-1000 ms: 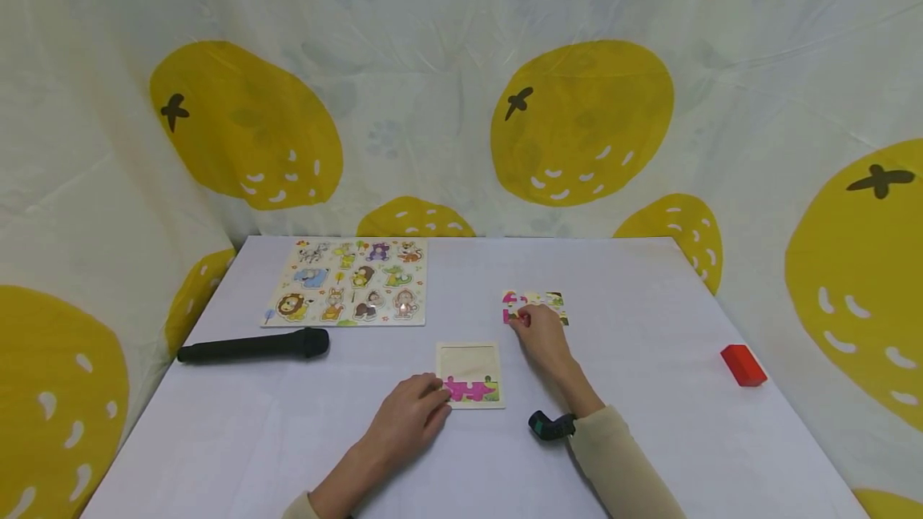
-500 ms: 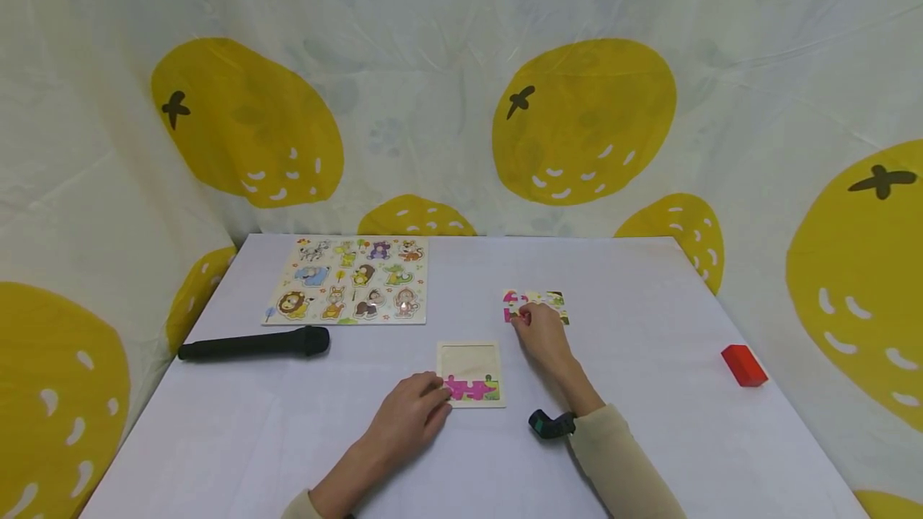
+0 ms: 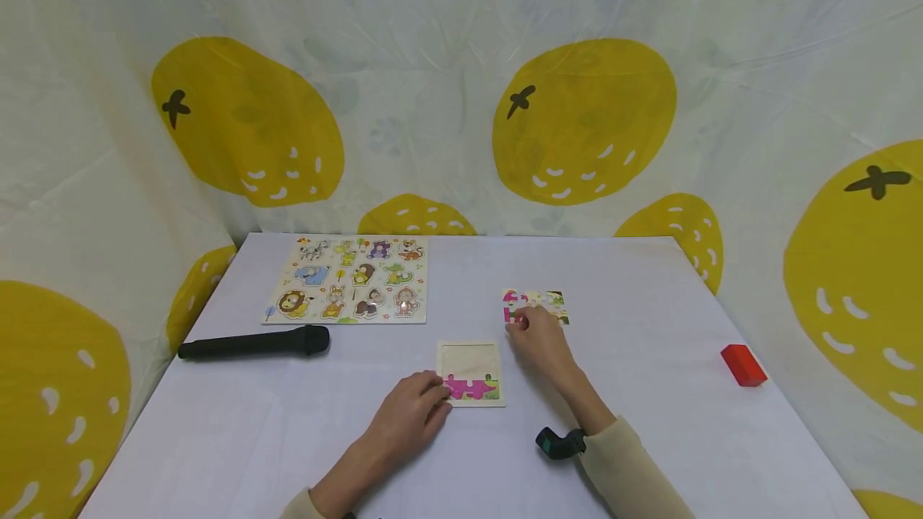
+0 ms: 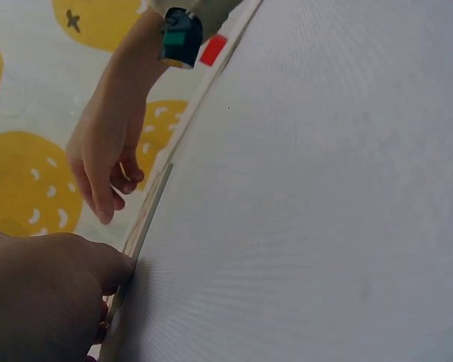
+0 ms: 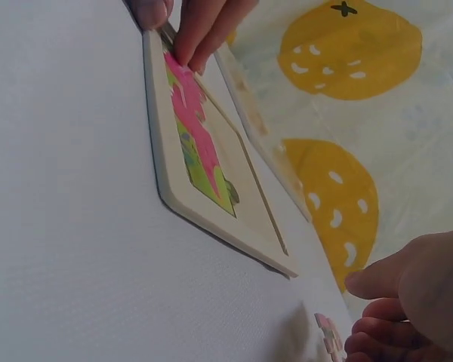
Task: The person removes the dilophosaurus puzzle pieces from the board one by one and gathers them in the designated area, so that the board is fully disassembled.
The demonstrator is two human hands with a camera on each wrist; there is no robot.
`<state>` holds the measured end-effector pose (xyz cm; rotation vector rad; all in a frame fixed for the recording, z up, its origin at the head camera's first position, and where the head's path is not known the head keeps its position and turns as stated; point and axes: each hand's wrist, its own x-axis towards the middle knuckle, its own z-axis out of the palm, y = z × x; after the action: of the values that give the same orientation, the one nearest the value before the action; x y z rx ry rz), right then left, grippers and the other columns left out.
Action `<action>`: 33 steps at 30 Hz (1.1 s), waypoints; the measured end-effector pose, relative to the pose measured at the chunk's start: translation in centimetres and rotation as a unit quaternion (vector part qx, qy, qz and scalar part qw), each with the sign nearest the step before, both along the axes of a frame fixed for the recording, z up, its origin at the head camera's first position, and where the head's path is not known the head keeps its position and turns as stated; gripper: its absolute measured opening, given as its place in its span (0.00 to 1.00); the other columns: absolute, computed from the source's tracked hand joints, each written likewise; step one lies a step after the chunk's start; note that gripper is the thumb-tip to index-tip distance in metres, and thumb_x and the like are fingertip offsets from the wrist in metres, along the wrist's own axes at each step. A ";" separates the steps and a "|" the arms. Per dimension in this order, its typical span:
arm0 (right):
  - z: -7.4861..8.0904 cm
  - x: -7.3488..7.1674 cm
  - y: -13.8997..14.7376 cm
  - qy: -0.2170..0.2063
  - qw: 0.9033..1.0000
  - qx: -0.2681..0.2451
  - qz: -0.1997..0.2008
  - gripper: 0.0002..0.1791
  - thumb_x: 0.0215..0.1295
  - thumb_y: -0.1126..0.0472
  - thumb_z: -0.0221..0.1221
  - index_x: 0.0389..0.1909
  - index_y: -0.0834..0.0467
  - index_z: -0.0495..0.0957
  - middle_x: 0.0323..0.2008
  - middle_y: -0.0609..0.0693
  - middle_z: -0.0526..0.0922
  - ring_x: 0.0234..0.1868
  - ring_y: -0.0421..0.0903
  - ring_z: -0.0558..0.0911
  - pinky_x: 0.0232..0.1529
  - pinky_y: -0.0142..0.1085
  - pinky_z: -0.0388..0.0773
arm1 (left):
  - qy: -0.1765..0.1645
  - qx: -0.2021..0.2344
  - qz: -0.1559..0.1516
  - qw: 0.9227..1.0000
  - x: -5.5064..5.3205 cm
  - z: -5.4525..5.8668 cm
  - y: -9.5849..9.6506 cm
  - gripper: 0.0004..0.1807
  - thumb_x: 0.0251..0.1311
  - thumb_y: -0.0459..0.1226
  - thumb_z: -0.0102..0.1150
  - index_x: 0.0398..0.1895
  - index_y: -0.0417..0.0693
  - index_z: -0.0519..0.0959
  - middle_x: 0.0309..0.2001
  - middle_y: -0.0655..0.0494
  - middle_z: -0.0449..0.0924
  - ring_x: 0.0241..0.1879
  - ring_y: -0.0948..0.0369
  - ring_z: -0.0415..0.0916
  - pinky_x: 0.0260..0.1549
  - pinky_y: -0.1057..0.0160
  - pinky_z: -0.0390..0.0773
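While the wooden tray (image 3: 472, 356) lies flat at the centre of the dial, with 12 straight ahead of the person, a black microphone (image 3: 252, 343) rests on the counter (image 3: 288, 423) toward its 9, thick end pointing at 3. Just beyond it, toward 10 and 11, lies a flat animal puzzle board (image 3: 344, 288), near the counter's far edge. A joined pink-and-green row of pieces (image 3: 470, 389) fills the 6 o'clock side of the tray's recess. Loose puzzle pieces (image 3: 539, 296) sit near the tray at 1, partly hidden by fingers. Well apart at 3, a red block (image 3: 743, 365) lies alone, the right forearm crossing between it and the tray. A fruit-printed cloth (image 3: 433, 126) hangs behind everything at 12.

The left hand (image 3: 411, 415) comes in from 7, its grip clamped on the tray's 9 o'clock rim, fingertips overlapping the end of the row. The right hand (image 3: 539, 340) reaches up from 5 toward 11, palm down, fingers bent over the near edge of the loose pieces; whether its grip pinches one I cannot tell. A dark wrist camera (image 3: 561, 444) juts from that wrist toward 9.
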<state>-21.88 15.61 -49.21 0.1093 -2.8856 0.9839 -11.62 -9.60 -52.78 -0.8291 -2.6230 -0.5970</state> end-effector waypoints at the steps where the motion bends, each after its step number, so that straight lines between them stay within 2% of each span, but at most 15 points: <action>1: 0.2 0.3 0.0 -0.003 1.000 0.004 0.005 0.18 0.64 0.57 0.65 0.50 0.65 0.83 0.33 0.54 0.78 0.35 0.47 0.73 0.34 0.34 0.70 | 0.002 0.004 -0.001 1.000 0.0 0.0 0.0 0.12 0.60 0.42 0.68 0.45 0.48 0.86 0.45 0.57 0.81 0.47 0.60 0.79 0.52 0.58 0.81; 9: 0.8 2.8 -0.4 -0.031 0.998 0.009 0.054 0.22 0.63 0.56 0.67 0.54 0.63 0.81 0.35 0.51 0.78 0.34 0.44 0.74 0.32 0.31 0.73 | 0.025 0.016 0.002 1.000 -0.1 -0.3 0.0 0.10 0.57 0.41 0.70 0.40 0.51 0.84 0.42 0.60 0.78 0.41 0.64 0.76 0.46 0.61 0.81; 15: 0.7 4.0 -0.8 -0.038 0.996 0.021 0.080 0.22 0.61 0.55 0.69 0.54 0.61 0.82 0.34 0.49 0.78 0.32 0.42 0.73 0.32 0.28 0.73 | 0.035 -0.006 -0.005 0.999 -0.2 -0.3 0.0 0.10 0.59 0.42 0.69 0.44 0.54 0.84 0.51 0.56 0.80 0.51 0.59 0.79 0.52 0.57 0.81; 21: 0.4 5.1 -1.1 -0.047 0.992 0.027 0.113 0.22 0.59 0.54 0.71 0.52 0.59 0.82 0.35 0.46 0.77 0.32 0.39 0.73 0.32 0.26 0.75 | 0.037 -0.058 -0.039 0.997 -0.1 -0.2 0.1 0.12 0.63 0.40 0.66 0.49 0.57 0.86 0.60 0.56 0.79 0.62 0.57 0.76 0.57 0.52 0.79; 26: 0.2 5.8 -1.0 -0.043 0.988 0.035 0.146 0.20 0.58 0.55 0.71 0.49 0.59 0.83 0.37 0.47 0.77 0.33 0.38 0.74 0.34 0.27 0.76 | 0.040 -0.087 -0.056 0.994 0.0 -0.2 0.1 0.13 0.65 0.38 0.63 0.51 0.59 0.85 0.60 0.59 0.81 0.64 0.58 0.76 0.59 0.48 0.78; 30: 0.2 6.2 -0.9 -0.038 0.985 0.042 0.164 0.18 0.57 0.55 0.72 0.45 0.59 0.85 0.38 0.48 0.77 0.34 0.39 0.73 0.34 0.27 0.75 | 0.055 -0.085 -0.060 0.993 -0.1 -0.5 0.1 0.14 0.64 0.38 0.63 0.51 0.60 0.85 0.58 0.60 0.83 0.63 0.57 0.77 0.57 0.48 0.78; 33: 0.3 6.6 -0.8 -0.035 0.983 0.044 0.176 0.16 0.56 0.55 0.73 0.42 0.58 0.86 0.38 0.48 0.77 0.34 0.39 0.72 0.33 0.27 0.73 | 0.052 -0.084 -0.060 0.993 -0.1 -0.7 0.2 0.15 0.65 0.38 0.62 0.53 0.61 0.85 0.58 0.59 0.82 0.63 0.56 0.77 0.57 0.47 0.78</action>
<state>-15.30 14.86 -48.86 0.6223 -3.0378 0.9192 -11.71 -9.41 -53.43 -1.0462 -2.5679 -0.3563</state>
